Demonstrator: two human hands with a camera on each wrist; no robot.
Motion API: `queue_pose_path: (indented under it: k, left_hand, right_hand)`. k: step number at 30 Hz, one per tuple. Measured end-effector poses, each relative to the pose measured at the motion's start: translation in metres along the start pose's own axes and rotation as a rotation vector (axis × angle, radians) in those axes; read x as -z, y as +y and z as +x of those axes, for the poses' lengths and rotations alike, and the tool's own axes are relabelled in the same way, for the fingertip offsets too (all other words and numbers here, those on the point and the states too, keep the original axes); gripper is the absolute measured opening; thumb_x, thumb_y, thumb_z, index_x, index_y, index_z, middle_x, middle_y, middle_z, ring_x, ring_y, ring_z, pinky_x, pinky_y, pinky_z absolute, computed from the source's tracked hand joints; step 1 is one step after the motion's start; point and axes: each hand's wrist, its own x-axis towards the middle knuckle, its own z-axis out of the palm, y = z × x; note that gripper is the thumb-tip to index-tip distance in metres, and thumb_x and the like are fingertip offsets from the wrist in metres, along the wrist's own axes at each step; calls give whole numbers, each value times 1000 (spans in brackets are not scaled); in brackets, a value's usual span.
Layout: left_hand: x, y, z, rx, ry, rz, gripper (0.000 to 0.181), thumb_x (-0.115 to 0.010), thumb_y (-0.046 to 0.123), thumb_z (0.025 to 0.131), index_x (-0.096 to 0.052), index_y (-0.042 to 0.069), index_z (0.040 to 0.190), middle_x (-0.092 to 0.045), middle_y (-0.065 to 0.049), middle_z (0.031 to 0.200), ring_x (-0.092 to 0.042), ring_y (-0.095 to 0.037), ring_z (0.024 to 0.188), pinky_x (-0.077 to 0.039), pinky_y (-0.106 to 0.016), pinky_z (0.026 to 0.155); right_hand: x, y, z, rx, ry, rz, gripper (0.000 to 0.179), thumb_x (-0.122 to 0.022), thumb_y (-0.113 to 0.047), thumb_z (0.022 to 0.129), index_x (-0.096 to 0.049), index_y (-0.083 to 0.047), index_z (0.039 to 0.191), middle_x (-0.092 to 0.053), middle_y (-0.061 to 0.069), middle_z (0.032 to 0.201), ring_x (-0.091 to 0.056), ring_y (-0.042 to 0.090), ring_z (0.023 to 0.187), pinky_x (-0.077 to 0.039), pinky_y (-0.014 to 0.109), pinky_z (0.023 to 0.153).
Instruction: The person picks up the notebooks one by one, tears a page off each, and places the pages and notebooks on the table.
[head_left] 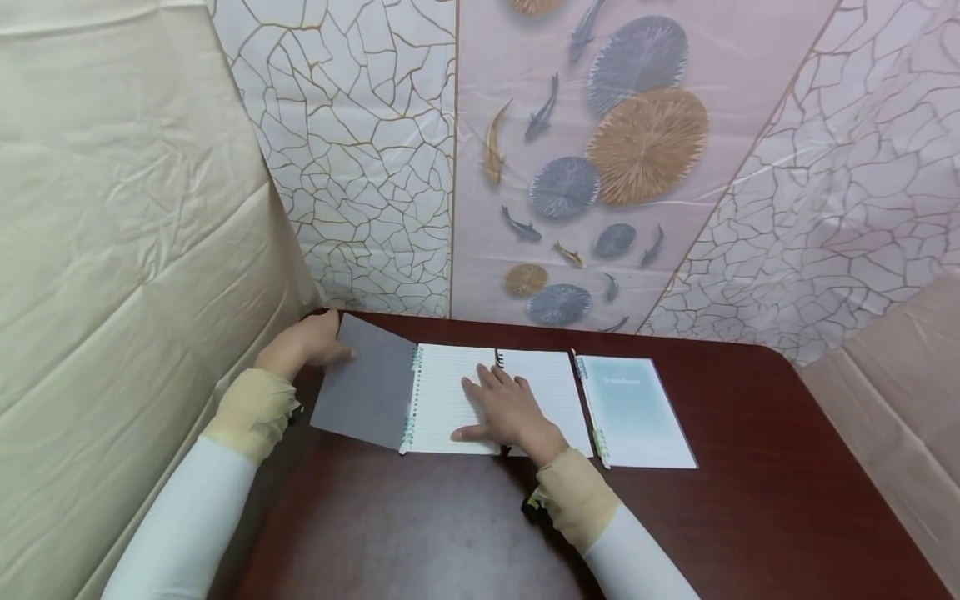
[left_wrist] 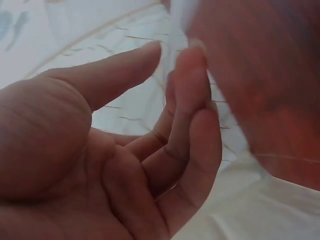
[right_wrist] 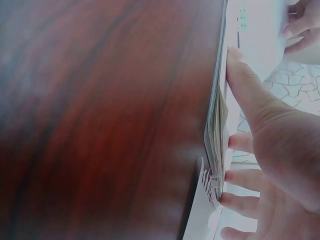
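Note:
A ring-bound notebook (head_left: 453, 367) with teal rings lies open on the dark red-brown table, its lined page showing. On its left, the grey cover (head_left: 371, 383) is folded out. My left hand (head_left: 306, 343) is at that cover's outer edge, which thumb and fingertips pinch; in the left wrist view the fingers are bent toward the thumb. Spread across the lined paper, my right hand (head_left: 506, 408) presses with straight fingers. Beside it is a second lined page (head_left: 555, 392), with black rings partly hidden. The right wrist view shows the notebook's stacked pages (right_wrist: 217, 130) edge-on.
To the right lies another ring-bound notebook (head_left: 637, 408) with a pale blue-white cover. The table (head_left: 757, 433) extends beyond it. Patterned cloth (head_left: 360, 167) hangs behind the table, and a cream cloth (head_left: 135, 250) stands close along my left arm.

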Motion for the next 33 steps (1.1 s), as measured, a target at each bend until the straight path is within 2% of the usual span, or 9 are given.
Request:
queue_pose_path:
  k: [4,8,11,12,15,17,20,27,33]
  left_hand:
    - [6,16,-14,-59,-26,19,75,-66,25,104,-32,-23,151,-53,-40,143,-64,-45,121,-48,-56,106]
    - [8,30,-26,-101,-75,-19,86,-63,18,103,-10,-19,160,-42,-39,156,-59,-48,130,-44,-54,112]
    - [8,38,-31,-132,-115,-111,94,-59,10,100,8,-12,163,-48,-38,151,-74,-39,93,-56,-46,95]
    - [7,41,-32,-142,-122,-152,96,-57,7,98,11,-9,163,-50,-37,149,-73,-35,78,-59,-43,84]
    - [5,47,-32,-168,-135,-253,99,-54,3,97,18,-4,164,-54,-38,141,-68,-24,61,-60,-39,64]
    - [1,51,-32,-181,-127,-298,98,-52,2,97,19,-2,164,-52,-39,144,-68,-23,60,-61,-41,61]
    - [-4,59,-31,-179,-105,-313,94,-52,4,102,17,-1,165,-62,-34,125,-67,-22,59,-61,-40,61]
    - [-16,92,-30,-201,-23,-275,86,-54,11,106,4,-4,167,-66,-17,92,-70,-26,59,-60,-36,57]
    - [-38,120,-21,-245,55,-209,78,-48,24,107,-9,-6,167,-71,-2,72,-73,-21,65,-54,-34,62]
  right_hand:
    - [1,0,-1,-2,0,3,100,-71,-77,85,-47,-18,162,-33,18,170,-33,43,154,-36,66,115]
    - [2,0,-2,-6,-2,8,100,-71,-77,85,-46,-18,163,-32,18,171,-32,42,155,-35,67,116]
    - [1,1,-2,-12,-6,16,101,-72,-76,85,-45,-18,163,-31,18,171,-31,42,156,-34,67,116]
    - [1,1,-2,-15,-8,15,101,-71,-76,85,-45,-19,163,-31,18,171,-31,42,156,-34,67,116]
    - [1,2,-2,-21,-12,16,101,-71,-77,85,-44,-19,164,-30,17,172,-30,42,156,-34,67,117]
    - [1,2,-2,-22,-16,18,101,-71,-77,86,-44,-20,164,-30,17,172,-29,42,157,-33,67,117]
    - [0,2,-2,-20,-25,25,101,-70,-77,86,-43,-20,164,-29,17,172,-28,42,157,-32,68,118]
    - [-1,2,-1,-25,-33,15,101,-68,-79,86,-43,-21,164,-29,15,172,-28,42,157,-32,67,118]
    - [0,0,-1,-16,-20,11,100,-68,-79,86,-45,-20,163,-31,16,172,-29,42,157,-33,68,116]
